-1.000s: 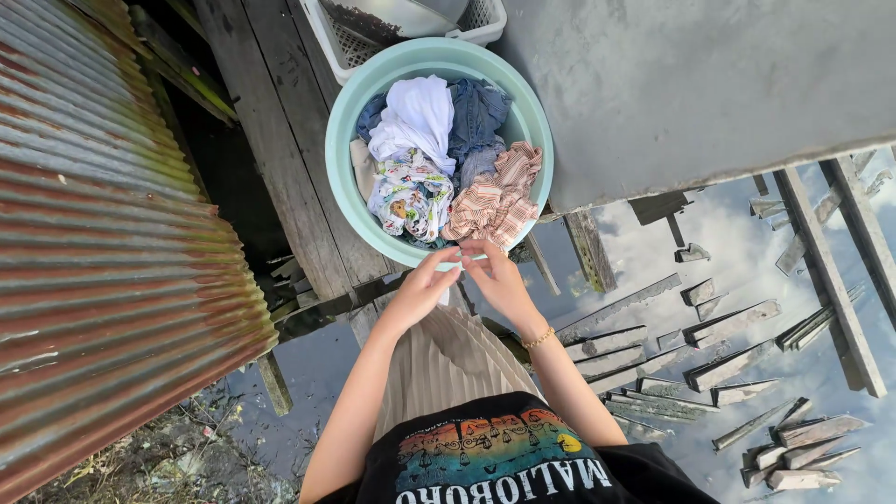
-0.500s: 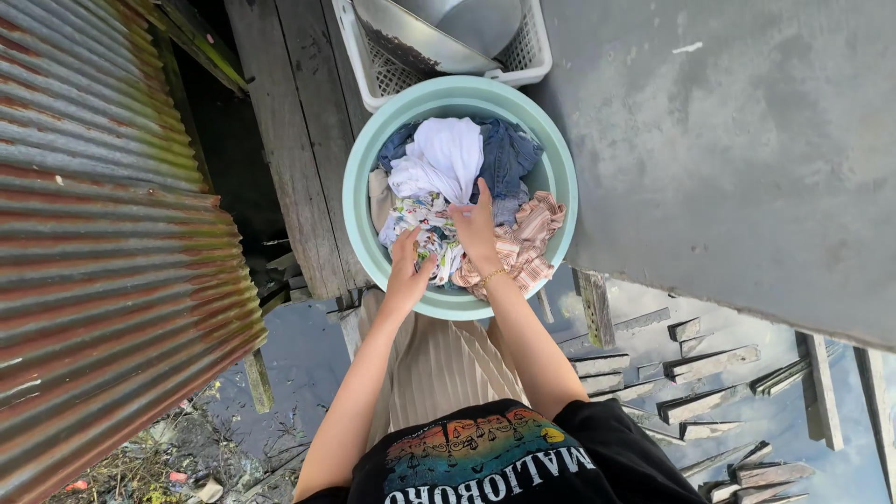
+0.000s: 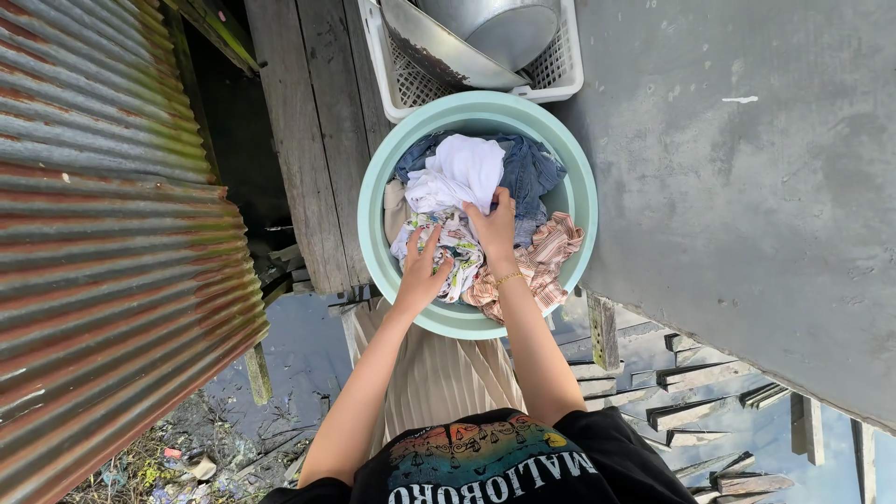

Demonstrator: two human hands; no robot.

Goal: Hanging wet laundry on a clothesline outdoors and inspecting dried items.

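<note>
A pale green plastic basin (image 3: 378,245) full of laundry rests at the edge of a wooden plank walkway. In it lie a white garment (image 3: 459,170), blue denim (image 3: 534,170), a patterned light cloth (image 3: 459,245) and a pink plaid cloth (image 3: 546,257). My left hand (image 3: 425,271) lies on the patterned cloth with its fingers spread. My right hand (image 3: 495,224), with a thin bracelet at the wrist, reaches deeper in, and its fingers curl into the lower edge of the white garment.
A white plastic basket (image 3: 397,79) holding metal bowls (image 3: 485,37) stands just beyond the basin. Rusty corrugated sheeting (image 3: 112,243) runs along the left and a grey concrete slab (image 3: 747,187) along the right. Water and broken planks (image 3: 691,383) lie below.
Both hands have moved from the basin's near rim forward into the laundry. The right hand now reaches the white garment, and the view has shifted closer over the basin.
</note>
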